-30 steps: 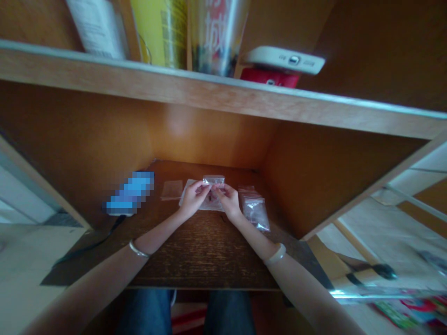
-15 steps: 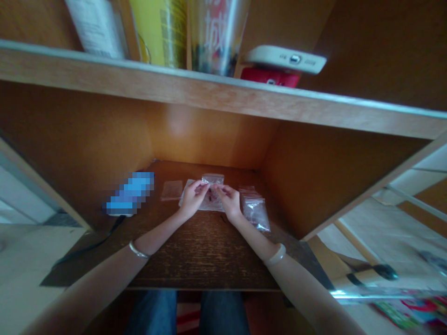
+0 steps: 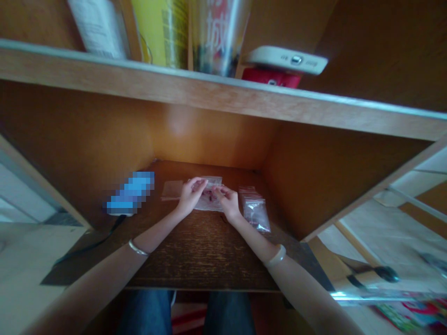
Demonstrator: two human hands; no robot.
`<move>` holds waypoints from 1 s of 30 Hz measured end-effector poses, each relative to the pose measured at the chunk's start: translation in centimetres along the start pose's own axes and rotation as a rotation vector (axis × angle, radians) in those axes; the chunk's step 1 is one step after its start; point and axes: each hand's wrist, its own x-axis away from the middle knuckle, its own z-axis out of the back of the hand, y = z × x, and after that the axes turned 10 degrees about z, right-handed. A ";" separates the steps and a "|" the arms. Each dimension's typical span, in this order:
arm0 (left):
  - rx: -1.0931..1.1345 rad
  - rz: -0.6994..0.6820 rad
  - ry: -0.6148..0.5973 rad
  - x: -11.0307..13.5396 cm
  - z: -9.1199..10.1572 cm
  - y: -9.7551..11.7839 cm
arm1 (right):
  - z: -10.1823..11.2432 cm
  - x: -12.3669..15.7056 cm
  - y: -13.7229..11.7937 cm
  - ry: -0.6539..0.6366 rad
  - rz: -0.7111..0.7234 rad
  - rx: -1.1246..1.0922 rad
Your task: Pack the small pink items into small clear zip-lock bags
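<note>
Both my hands meet at the back of a dark wooden desk (image 3: 202,251). My left hand (image 3: 189,195) and my right hand (image 3: 228,201) pinch a small clear plastic bag (image 3: 210,193) with small dark reddish bits inside, held low over more clear bags lying flat. My left fingers are curled over the bag's left top edge. The fingertips of my right hand close on its right edge. Each wrist wears a bangle.
A pile of small clear bags (image 3: 256,209) lies right of my right hand. One empty flat bag (image 3: 172,190) lies to the left, beside a blurred blue object (image 3: 130,193) with a black cable. A shelf (image 3: 223,100) overhead carries books, a white device and a red box.
The bag has been lowered from an upright hold toward the desk. My left hand has shifted over its top edge, and my right hand has stayed nearly in place.
</note>
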 end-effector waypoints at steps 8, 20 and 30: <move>0.100 0.009 -0.004 -2.2 2.3 -0.3 | -0.4 0.1 0.2 -0.047 -0.013 0.067; -0.124 0.001 0.249 -5.2 6.0 -0.7 | -5.2 -0.6 0.4 -0.294 -0.025 0.392; -0.947 0.326 0.133 -5.2 8.1 -1.1 | -8.1 0.2 -1.6 -0.408 0.091 0.984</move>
